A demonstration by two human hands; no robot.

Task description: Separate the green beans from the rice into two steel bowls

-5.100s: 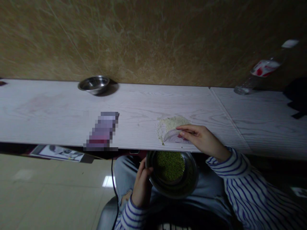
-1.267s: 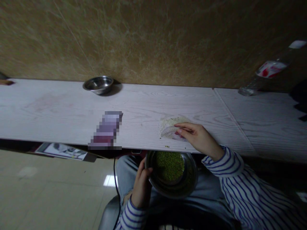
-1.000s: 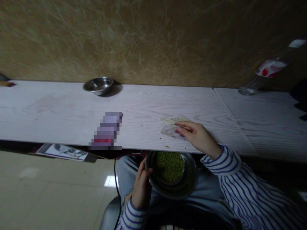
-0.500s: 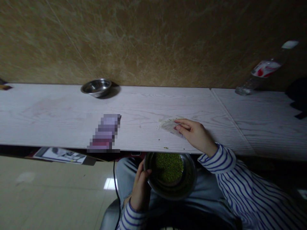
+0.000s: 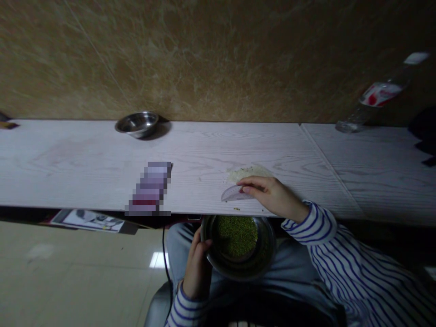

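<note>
My left hand [image 5: 196,265] grips the rim of a steel bowl [image 5: 267,254] of green beans [image 5: 236,235], held on my lap just below the table edge. My right hand [image 5: 272,197] rests on the white table [image 5: 85,159], fingers closed on a bent, pale card [image 5: 232,194] with a reddish print. The card stands on its edge near the table's front. Behind it lies a small heap of pale grains [image 5: 248,172]. A few green beans [image 5: 235,209] lie loose by the table edge.
An empty steel bowl [image 5: 137,123] sits at the back by the brown wall. A blurred flat object [image 5: 150,188] lies left of my hands. A plastic bottle [image 5: 374,93] stands at the far right, with a dark object [image 5: 424,136] beyond. Papers [image 5: 90,219] lie under the table.
My right hand has drawn the card from the grain heap toward the table's front edge and slightly left. The left hand and the bowl of beans stay put.
</note>
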